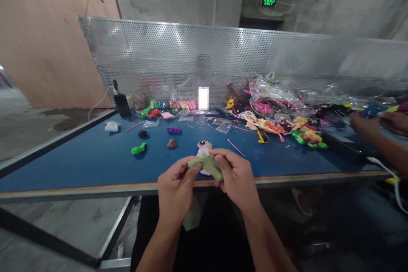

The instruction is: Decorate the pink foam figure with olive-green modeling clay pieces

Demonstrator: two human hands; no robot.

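Note:
Both hands grip one piece of olive-green modelling clay [207, 165], held stretched out just above the table's front edge. My left hand [178, 178] pinches its left end between thumb and fingers. On the other end, my right hand [236, 174] has its thumb pressed on top. Right behind the clay stands a small pale-lilac clay figure [204, 148] with a dark eye and yellow-green spikes; its lower part is partly hidden by the clay and hands. Farther left lie lumps of brown clay [171, 143], purple clay [174, 130], black clay [143, 134] and bright green clay [139, 149].
Pink sticks [236, 147] and a yellow cutter knife [262, 136] lie on the blue table [95, 161]. Colourful clay pieces and plastic bags [277, 97] pile up at the right. A black box [347, 146] sits near another person's hands [366, 125]. A perforated metal panel [178, 51] stands behind.

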